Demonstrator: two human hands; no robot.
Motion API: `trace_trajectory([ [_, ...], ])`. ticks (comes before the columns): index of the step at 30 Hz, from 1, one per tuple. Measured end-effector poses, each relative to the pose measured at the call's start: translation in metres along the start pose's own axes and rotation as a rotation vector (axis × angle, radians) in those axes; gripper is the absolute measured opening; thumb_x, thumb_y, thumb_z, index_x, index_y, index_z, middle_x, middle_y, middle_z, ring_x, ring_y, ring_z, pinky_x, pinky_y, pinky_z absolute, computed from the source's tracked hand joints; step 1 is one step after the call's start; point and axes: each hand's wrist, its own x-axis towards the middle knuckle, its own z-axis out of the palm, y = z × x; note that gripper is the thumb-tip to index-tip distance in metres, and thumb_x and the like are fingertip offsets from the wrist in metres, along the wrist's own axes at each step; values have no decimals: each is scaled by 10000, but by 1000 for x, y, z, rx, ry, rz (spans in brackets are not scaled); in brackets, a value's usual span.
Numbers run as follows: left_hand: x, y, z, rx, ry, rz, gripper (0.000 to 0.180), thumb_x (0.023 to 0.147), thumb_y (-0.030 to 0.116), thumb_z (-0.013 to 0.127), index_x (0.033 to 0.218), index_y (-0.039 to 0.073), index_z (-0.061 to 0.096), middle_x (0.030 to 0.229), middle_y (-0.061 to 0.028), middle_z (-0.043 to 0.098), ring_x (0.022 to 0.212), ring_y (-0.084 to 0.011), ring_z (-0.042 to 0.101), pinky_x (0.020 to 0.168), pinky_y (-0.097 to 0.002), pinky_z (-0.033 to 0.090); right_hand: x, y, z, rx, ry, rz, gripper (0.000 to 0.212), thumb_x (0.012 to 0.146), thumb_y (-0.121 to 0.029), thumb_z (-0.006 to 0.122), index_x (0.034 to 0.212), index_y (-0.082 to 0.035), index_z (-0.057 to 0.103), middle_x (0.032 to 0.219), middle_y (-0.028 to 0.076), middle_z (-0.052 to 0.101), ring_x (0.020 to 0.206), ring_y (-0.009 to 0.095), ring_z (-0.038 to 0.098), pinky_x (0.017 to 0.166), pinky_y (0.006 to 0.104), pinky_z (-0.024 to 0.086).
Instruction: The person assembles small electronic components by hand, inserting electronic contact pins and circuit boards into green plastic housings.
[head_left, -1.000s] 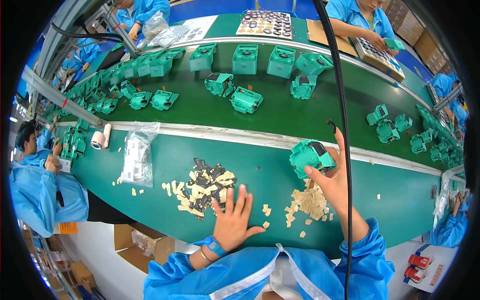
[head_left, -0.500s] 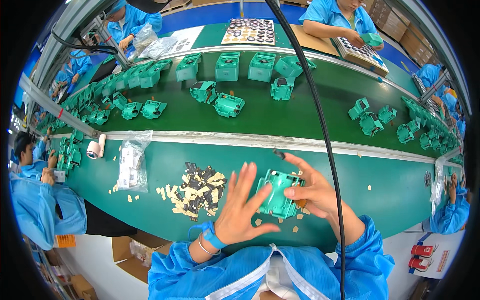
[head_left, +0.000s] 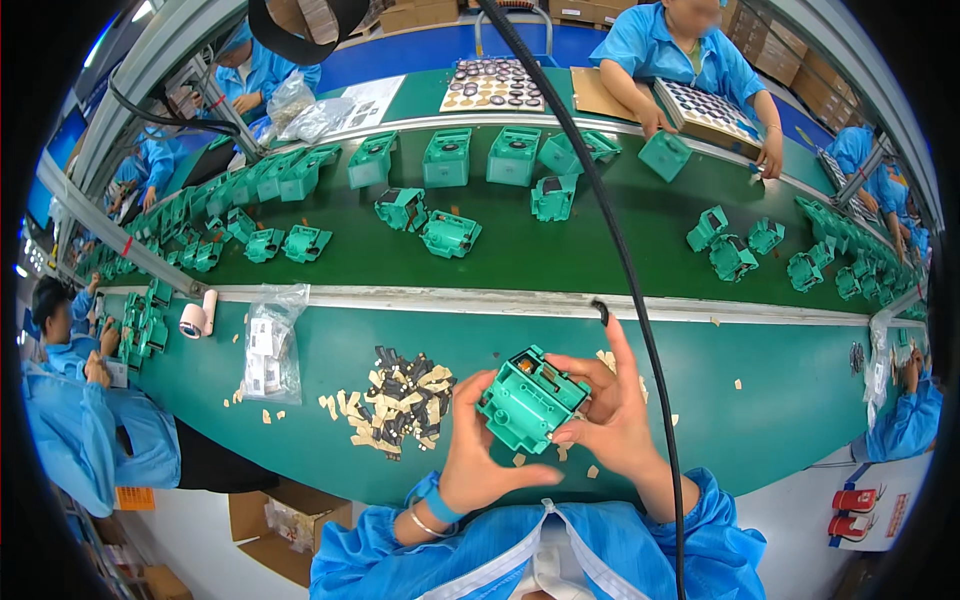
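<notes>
A green plastic housing (head_left: 528,408) is held over the near table, tilted, its open side with cavities and a small copper-coloured part facing up. My right hand (head_left: 622,428) grips its right side, thumb at the lower edge. A small curved black piece (head_left: 600,310) sits on the tip of my raised right index finger. My left hand (head_left: 474,470) supports the left side with its fingers; its thumb stretches out below, off the housing. Left of my hands lies a pile of small black and cream pieces (head_left: 395,405).
A clear plastic bag (head_left: 272,350) and a pink-white handheld device (head_left: 200,315) lie at the left. Beyond a pale rail, a green conveyor (head_left: 600,250) carries many housings. A black cable (head_left: 628,230) hangs before me. Co-workers sit around; one across holds a green housing (head_left: 665,157).
My left hand has come from beside the housing to its left side. The housing has turned, showing its cavities. My right index finger has risen with the black piece.
</notes>
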Motion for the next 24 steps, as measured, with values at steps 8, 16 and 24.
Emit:
trace_trajectory([
  [8, -3, 5, -10, -791, -139, -627, 634, 808, -13, 626, 1363, 9, 320, 1264, -165, 509, 1154, -276, 539, 942, -411, 479, 2, -21, -16, -347, 55, -154, 902, 702, -70, 803, 1429, -106, 271, 1210, 153, 568, 1164, 241, 524, 961, 380, 437],
  [16, 2, 12, 2, -559, 102, -396, 616, 790, -85, 630, 1322, 24, 338, 1187, -141, 566, 1043, -251, 609, 785, -353, 549, -22, -46, -9, -60, 205, 151, 166, 777, 77, 701, 893, 30, 592, 884, 108, 650, 791, 137, 646, 699, 256, 541],
  [24, 3, 16, 10, -468, 118, -332, 598, 791, -89, 639, 1297, 32, 345, 1154, -141, 580, 975, -241, 636, 704, -347, 566, -19, -57, -8, 3, 47, 316, 200, 800, 29, 703, 968, 39, 594, 858, 52, 615, 791, 108, 603, 729, 251, 517],
])
